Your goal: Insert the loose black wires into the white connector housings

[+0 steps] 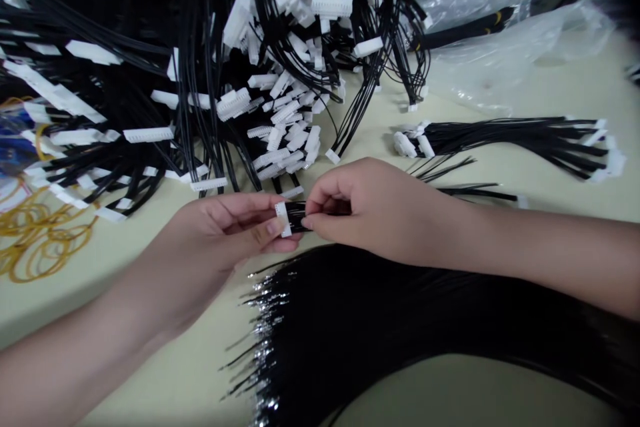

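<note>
My left hand (227, 230) pinches a small white connector (283, 219) between thumb and fingers. Black wires (297, 215) run out of the connector to the right, and my right hand (370, 207) is closed on them right beside it. Both hands meet over the middle of a pale table (500, 173). Just below them lies a thick sheaf of loose black wires (400, 307) with bare metal tips (263, 327) pointing left.
A big tangled heap of black harnesses with white connectors (210, 73) fills the back left. A small finished bundle (515, 140) lies at the right. Yellow rubber bands (35, 240) sit at the left edge. Clear plastic bags (510, 33) lie at the back right.
</note>
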Demonstrator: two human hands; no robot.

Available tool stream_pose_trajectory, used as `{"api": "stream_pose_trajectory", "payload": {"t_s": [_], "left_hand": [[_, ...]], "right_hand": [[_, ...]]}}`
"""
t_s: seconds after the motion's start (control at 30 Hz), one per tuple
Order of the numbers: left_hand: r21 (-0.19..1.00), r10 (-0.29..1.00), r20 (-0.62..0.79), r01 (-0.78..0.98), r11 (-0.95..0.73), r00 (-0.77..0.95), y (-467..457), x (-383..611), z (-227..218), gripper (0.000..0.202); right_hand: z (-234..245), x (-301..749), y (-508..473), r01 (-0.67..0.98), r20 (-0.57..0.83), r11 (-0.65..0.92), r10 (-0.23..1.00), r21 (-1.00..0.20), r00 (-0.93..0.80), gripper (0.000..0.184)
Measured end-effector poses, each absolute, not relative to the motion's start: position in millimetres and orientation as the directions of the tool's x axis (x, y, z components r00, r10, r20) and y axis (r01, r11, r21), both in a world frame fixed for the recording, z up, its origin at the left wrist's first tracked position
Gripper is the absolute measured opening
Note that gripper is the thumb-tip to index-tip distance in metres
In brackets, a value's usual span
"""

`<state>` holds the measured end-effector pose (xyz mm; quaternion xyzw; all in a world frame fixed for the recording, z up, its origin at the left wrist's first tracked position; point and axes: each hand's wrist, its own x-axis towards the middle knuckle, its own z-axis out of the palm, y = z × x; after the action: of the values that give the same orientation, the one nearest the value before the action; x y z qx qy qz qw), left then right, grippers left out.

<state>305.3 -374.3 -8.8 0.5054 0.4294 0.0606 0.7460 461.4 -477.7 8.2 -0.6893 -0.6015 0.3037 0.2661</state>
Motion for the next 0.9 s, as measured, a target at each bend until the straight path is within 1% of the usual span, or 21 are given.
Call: {"api": "stream_pose_trajectory", "payload": {"t_s": [0.3, 0.43, 0.57, 0.7, 0.9], "left_hand": [[0.804, 0.524, -0.585, 0.354, 0.478, 0.619, -377, 308, -5, 0.034], [0.814, 0.519, -0.571, 0.354, 0.461, 0.636, -375, 305, -7, 0.033], [0.812, 0.529, -0.578, 0.374, 0.448, 0.621, -374, 302, -12, 0.037], [0.847, 0.546, -0.523, 0.325, 0.421, 0.655, -374, 303, -15, 0.041], [0.859, 0.520, -0.490, 0.284, 0.427, 0.700, -376, 303, -17, 0.035]], "right_hand": [[12, 462, -477, 0.684, -0.120, -0.118, 0.992, -0.720, 0.045, 0.020], [10, 462, -477, 0.677, -0.125, -0.145, 0.989, -0.721, 0.078, 0.018], [7, 461, -477, 0.640, -0.128, -0.160, 0.987, -0.752, 0.097, 0.018], [6, 459, -476, 0.611, -0.120, -0.162, 0.987, -0.775, 0.109, 0.017], [5, 455, -476, 0.597, -0.115, -0.151, 0.988, -0.788, 0.099, 0.017]]}}
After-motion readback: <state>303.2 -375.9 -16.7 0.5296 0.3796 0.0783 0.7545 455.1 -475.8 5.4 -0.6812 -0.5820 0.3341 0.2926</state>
